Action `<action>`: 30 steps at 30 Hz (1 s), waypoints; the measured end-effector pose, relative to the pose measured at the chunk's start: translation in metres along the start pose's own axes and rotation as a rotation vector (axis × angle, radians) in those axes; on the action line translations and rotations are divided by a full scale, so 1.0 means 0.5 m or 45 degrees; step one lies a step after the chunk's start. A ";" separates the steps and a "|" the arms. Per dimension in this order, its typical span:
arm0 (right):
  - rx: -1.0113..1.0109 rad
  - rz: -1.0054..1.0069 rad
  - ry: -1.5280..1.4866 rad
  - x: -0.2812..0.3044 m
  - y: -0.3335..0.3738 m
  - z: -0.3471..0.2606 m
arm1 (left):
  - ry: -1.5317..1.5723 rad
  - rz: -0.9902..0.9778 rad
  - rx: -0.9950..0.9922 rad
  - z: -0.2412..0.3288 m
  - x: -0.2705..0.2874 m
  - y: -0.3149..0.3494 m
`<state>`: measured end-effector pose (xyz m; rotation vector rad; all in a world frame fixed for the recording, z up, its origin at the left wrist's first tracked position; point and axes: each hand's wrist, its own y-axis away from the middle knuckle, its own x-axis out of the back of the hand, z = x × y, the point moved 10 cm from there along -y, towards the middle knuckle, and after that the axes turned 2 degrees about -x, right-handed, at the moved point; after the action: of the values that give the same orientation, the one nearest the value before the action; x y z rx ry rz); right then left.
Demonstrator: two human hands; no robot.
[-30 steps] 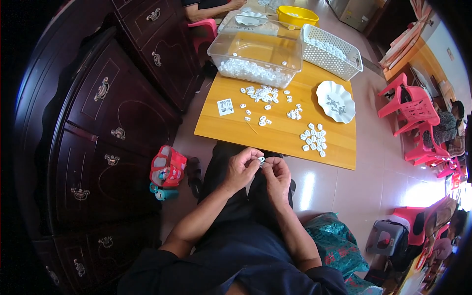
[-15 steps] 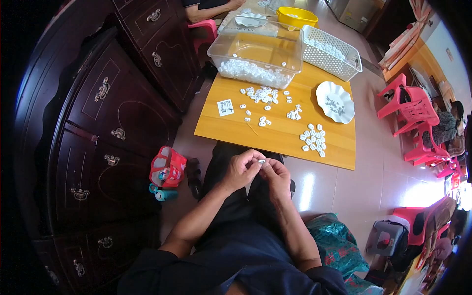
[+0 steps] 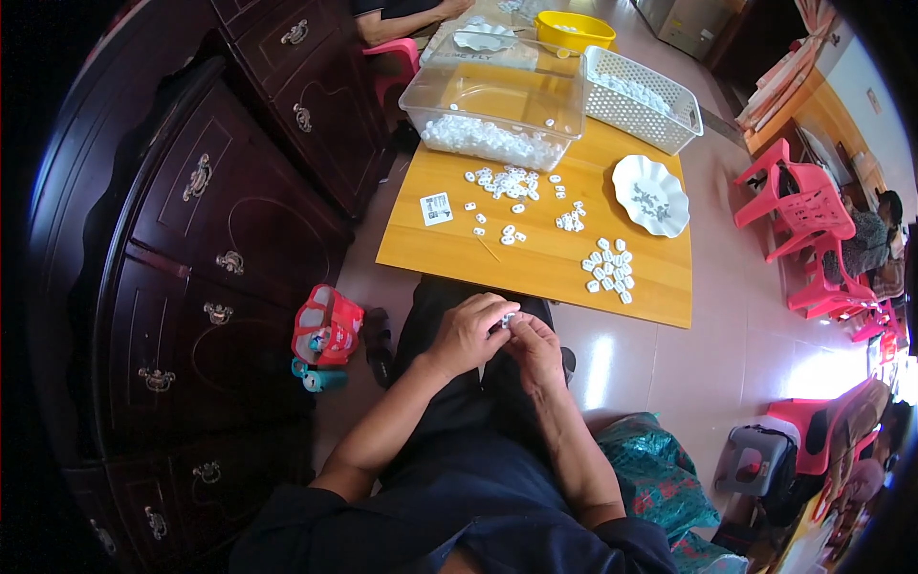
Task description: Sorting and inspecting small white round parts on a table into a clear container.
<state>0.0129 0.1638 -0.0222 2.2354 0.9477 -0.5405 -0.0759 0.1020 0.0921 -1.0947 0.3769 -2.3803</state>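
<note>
Over my lap, just off the table's near edge, my left hand point(image 3: 467, 335) and my right hand point(image 3: 535, 348) meet fingertip to fingertip. Both pinch one small white plastic piece point(image 3: 508, 320), mostly covered by the fingers. On the wooden table point(image 3: 430, 251) ahead lie similar white pieces: a loose heap point(image 3: 510, 182), a small cluster point(image 3: 571, 220) and a spread group point(image 3: 609, 268) at the right. A scalloped white plate point(image 3: 629, 182) holds small grey parts. A thin yellowish stick point(image 3: 489, 250) rests near the front edge.
A clear plastic bin point(image 3: 492, 134) of white pieces and a white perforated basket point(image 3: 660, 120) stand farther back, with a yellow basin point(image 3: 574, 33) beyond. Another person's arm point(image 3: 411, 24) shows at the far left. Dark cabinets point(image 3: 220, 239) line the left; a green bag point(image 3: 650, 469) sits at right.
My left hand has rolled slightly and the white piece has turned between my fingertips, showing more of its face. Everything on the table stays as it was.
</note>
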 end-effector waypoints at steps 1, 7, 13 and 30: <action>-0.037 0.029 -0.021 0.000 0.003 0.002 | 0.020 0.008 0.006 -0.002 0.001 0.001; -0.189 0.048 -0.129 0.010 0.004 0.019 | 0.087 0.010 -0.008 -0.015 -0.001 -0.001; -0.217 -0.016 -0.101 0.011 -0.004 0.023 | 0.120 -0.019 0.019 -0.018 -0.006 -0.005; 0.049 0.126 -0.090 0.020 0.006 -0.008 | 0.156 0.024 -0.038 -0.008 -0.024 -0.016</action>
<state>0.0224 0.1698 -0.0239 2.2686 0.7923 -0.5934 -0.0750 0.1155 0.0855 -0.9561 0.4641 -2.4392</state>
